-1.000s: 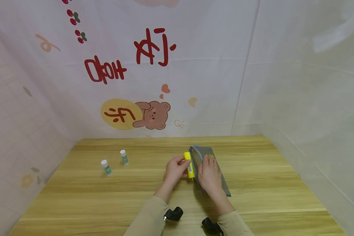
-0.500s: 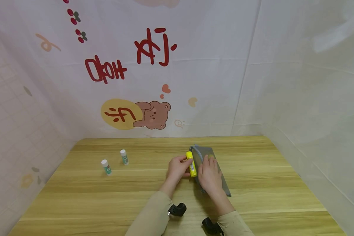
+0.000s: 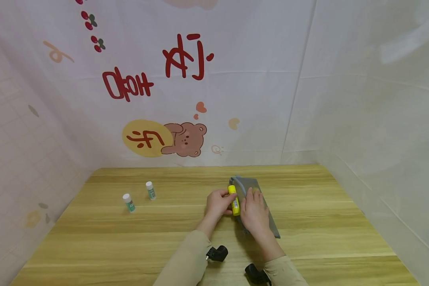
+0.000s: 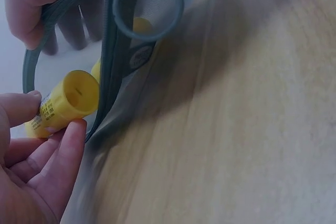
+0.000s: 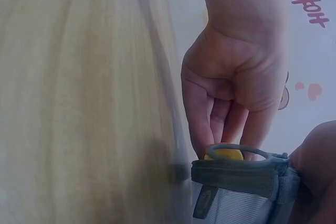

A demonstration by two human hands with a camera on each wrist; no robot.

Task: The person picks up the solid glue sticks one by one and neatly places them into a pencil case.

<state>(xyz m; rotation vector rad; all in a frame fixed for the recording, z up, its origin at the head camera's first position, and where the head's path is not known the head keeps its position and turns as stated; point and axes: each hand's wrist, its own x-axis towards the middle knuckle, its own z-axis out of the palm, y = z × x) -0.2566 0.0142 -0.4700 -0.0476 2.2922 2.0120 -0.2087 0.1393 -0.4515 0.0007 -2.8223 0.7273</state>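
My left hand (image 3: 218,203) pinches a yellow glue stick (image 3: 234,202) between thumb and fingers. One end of the glue stick (image 4: 68,100) sits at the unzipped mouth of a grey mesh zip pouch (image 4: 109,40), seen in the left wrist view. With my right hand (image 3: 254,212) I grip the pouch, and its mouth stands apart. Several of that hand's fingers show through the mesh. Something yellow (image 4: 142,24) lies inside the pouch, mostly hidden. A round zipper pull ring (image 4: 180,9) hangs at the near end.
Two glue sticks with white caps, a nearer one (image 3: 129,203) and a farther one (image 3: 150,191), stand to the left on the wooden table (image 3: 103,238). A printed white cloth (image 3: 250,99) hangs behind the table. Black wrist devices (image 3: 218,253) are on both forearms.
My left hand has moved slightly right, bringing the yellow glue stick closer to the pouch's mouth. The right hand and the pouch have stayed in place.
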